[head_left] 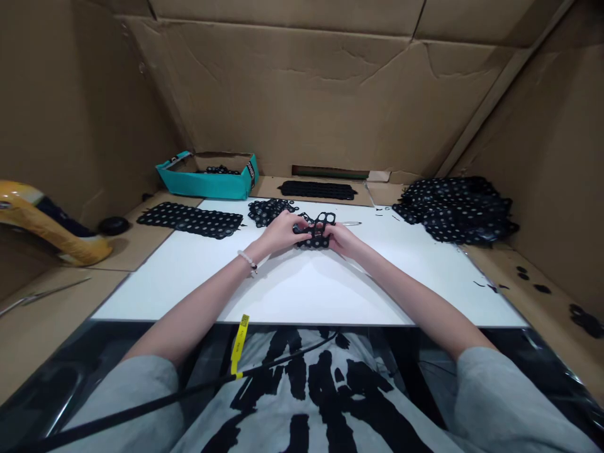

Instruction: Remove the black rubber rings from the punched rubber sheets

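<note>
My left hand (pixel 284 231) and my right hand (pixel 343 240) meet over the middle of the white board (pixel 302 289). Between them they grip a small black piece with ring-shaped holes (pixel 323 220), fingers closed on its two sides. Its lower part shows rows of round holes; some of it is hidden by the fingers. A heap of similar black holed pieces (pixel 268 211) lies just beyond my left hand. Behind my right hand a thin, pointed, silvery tool (pixel 352 223) rests on the board, partly hidden.
At the left lie a flat black holed sheet (pixel 191 219) and a teal box (pixel 207 184) with black pieces inside. Another black sheet (pixel 318 189) lies at the back. A pile of holed sheets (pixel 455 207) covers the far right. Scissors (pixel 42 294) and a yellow-orange object (pixel 56 220) stand left. Cardboard walls surround.
</note>
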The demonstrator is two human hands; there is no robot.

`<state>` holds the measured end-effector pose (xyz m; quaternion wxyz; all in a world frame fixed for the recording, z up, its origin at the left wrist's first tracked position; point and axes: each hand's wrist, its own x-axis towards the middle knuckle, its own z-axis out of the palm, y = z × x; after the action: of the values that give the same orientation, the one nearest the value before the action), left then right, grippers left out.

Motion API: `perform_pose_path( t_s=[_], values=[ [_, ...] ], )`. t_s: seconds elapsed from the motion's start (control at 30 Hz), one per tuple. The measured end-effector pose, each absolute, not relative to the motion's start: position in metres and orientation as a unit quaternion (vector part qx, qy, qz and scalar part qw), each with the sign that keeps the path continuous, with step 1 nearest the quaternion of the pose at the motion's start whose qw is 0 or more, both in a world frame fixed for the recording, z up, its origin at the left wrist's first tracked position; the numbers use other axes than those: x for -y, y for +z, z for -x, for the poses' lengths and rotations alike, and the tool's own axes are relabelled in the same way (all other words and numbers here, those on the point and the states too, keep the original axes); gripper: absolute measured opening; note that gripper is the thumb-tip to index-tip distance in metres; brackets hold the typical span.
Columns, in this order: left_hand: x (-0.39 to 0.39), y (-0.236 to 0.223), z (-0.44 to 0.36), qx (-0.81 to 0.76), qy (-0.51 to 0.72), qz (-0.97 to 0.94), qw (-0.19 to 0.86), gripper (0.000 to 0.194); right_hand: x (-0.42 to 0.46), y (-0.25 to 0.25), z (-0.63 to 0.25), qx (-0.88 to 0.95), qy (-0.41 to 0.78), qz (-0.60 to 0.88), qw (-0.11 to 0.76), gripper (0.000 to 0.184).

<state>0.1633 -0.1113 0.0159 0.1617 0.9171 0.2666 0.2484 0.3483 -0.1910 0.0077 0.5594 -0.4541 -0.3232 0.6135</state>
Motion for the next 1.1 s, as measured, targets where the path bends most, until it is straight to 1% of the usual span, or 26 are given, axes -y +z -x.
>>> perform_pose_path(
  t_s=[0.07,0.17,0.27,0.43,0.53,0.67,0.83,0.93,1.0,1.1],
  values=[
    [0.118,0.011,-0.167,-0.282,0.257,-0.912,0.15,0.03,0.192,0.009,-0.349,0.339,0.608,0.461,0.551,0.024],
    [0.125,0.009,-0.169,-0.298,0.269,-0.906,0.134,0.032,0.193,0.008,-0.351,0.36,0.581,0.482,0.548,0.018],
    [0.128,0.011,-0.169,-0.297,0.282,-0.903,0.132,0.03,0.193,0.003,-0.354,0.365,0.56,0.493,0.557,0.023],
    [0.127,0.012,-0.172,-0.295,0.291,-0.898,0.148,0.03,0.191,-0.003,-0.354,0.369,0.572,0.461,0.569,0.036],
    [0.126,0.011,-0.174,-0.315,0.302,-0.879,0.193,0.029,0.19,-0.006,-0.352,0.386,0.572,0.441,0.574,0.041],
    [0.125,0.01,-0.174,-0.361,0.327,-0.832,0.267,0.033,0.189,-0.008,-0.35,0.397,0.548,0.45,0.582,0.045],
    [0.123,0.006,-0.177,-0.361,0.308,-0.81,0.344,0.023,0.184,-0.015,-0.349,0.397,0.518,0.48,0.586,0.046],
    [0.112,0.006,-0.175,-0.384,0.315,-0.785,0.37,0.019,0.18,-0.02,-0.349,0.389,0.519,0.483,0.588,0.046],
    [0.097,0.009,-0.167,-0.424,0.369,-0.751,0.346,0.017,0.178,-0.021,-0.349,0.387,0.515,0.485,0.592,0.044],
    [0.071,0.016,-0.145,-0.477,0.462,-0.705,0.249,0.017,0.178,-0.018,-0.354,0.383,0.503,0.506,0.586,0.037]
  ],
)
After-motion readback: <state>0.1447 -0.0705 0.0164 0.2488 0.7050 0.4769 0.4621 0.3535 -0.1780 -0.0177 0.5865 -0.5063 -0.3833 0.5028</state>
